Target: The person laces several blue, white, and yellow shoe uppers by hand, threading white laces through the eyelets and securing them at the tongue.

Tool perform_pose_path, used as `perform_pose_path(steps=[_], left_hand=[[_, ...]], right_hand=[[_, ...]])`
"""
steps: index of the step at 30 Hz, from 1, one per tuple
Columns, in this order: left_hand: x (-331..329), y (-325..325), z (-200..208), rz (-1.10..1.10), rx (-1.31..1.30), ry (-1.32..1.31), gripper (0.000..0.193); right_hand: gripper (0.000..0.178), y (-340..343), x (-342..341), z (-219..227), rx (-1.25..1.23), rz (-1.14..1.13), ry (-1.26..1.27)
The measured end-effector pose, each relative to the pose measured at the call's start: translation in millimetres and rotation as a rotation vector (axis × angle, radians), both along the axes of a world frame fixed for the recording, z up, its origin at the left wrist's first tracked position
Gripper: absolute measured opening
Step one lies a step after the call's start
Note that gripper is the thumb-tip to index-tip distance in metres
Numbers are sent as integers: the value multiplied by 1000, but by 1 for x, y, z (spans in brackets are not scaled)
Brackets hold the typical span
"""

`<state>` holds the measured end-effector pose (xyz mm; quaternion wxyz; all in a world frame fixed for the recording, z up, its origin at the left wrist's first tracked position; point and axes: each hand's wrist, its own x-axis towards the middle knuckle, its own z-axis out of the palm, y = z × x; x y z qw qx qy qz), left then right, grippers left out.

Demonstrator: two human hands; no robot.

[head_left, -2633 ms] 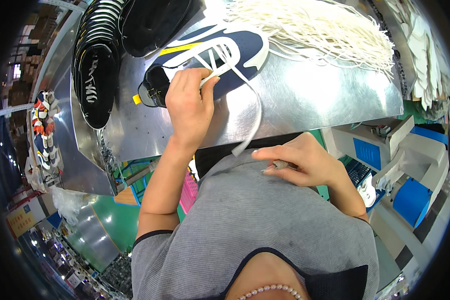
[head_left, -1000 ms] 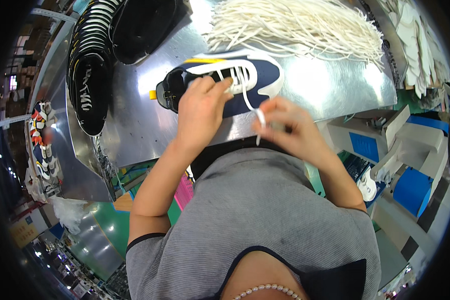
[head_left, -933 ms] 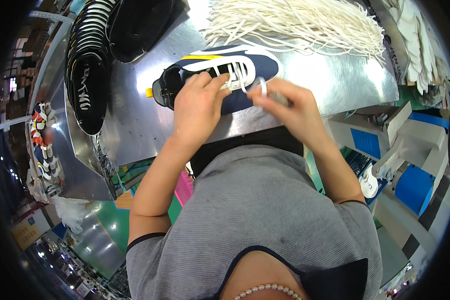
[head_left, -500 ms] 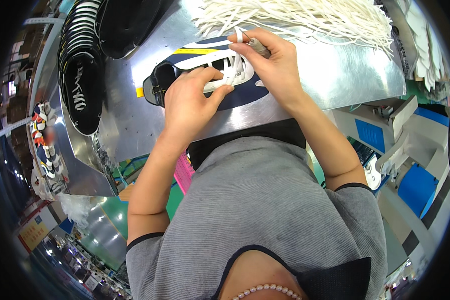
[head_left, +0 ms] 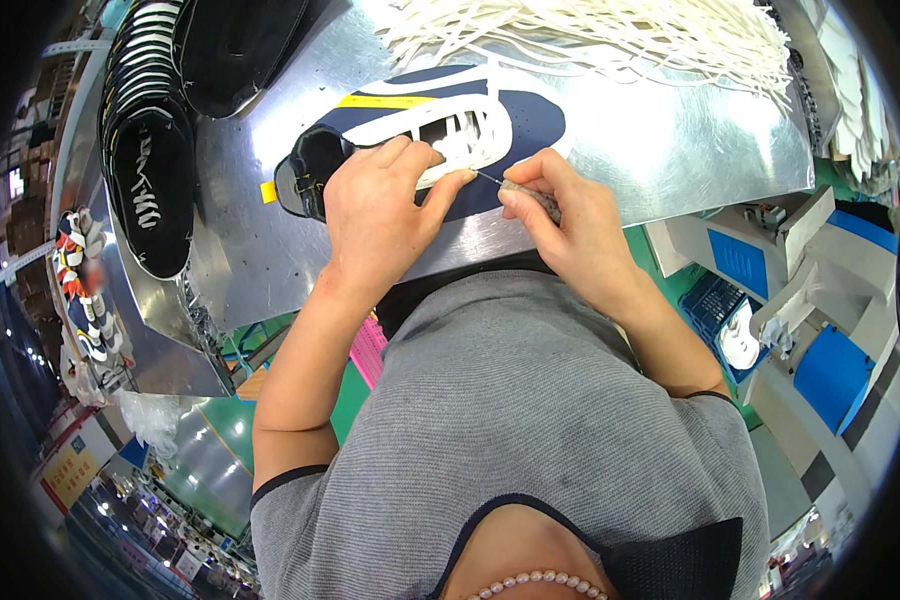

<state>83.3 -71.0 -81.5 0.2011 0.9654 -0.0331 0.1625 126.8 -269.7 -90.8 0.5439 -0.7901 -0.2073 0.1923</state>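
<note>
A navy shoe upper (head_left: 535,125) with white trim and a yellow stripe lies flat on the metal table. My left hand (head_left: 380,215) is closed on its near side, thumb and fingers pressing at the white eyelet edge. A white shoelace (head_left: 462,130) crosses the opening in several rows, and one length stretches past the upper's far edge. My right hand (head_left: 580,225) grips an awl (head_left: 545,202) by its grey wrapped handle. The thin metal shaft reaches to the near eyelet edge, right beside my left thumb. The tip's exact place cannot be made out.
Loose white laces (head_left: 610,40) lie in a thick heap along the table's far side. At the left stands a row of nested black uppers (head_left: 150,190), with another black piece (head_left: 235,55) beside it. A blue crate (head_left: 715,310) with a white shoe is below right.
My right hand has come nearer and lower with the awl, from above the far side to the near eyelet edge. It has let go of the raised lace. My left hand stays nearly in place.
</note>
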Motion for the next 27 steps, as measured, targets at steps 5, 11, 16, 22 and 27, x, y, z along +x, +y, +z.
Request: perform_pose_path(steps=[5,11,16,22,27], left_hand=[[1,2,1,-49,-34,-7,24],[0,6,-2,-193,-93,35,23],[-13,5,2,-178,-1,-19,21],[-29,9,1,-181,177,-193,21],[-34,10,2,-224,240,-273,21]], right_hand=[[14,3,4,-10,5,15,-23],[20,28,2,-11,35,-39,185],[25,19,0,-18,-18,52,18],[22,-49,48,36,-151,-188,-333],[14,36,28,34,-63,367,-765]])
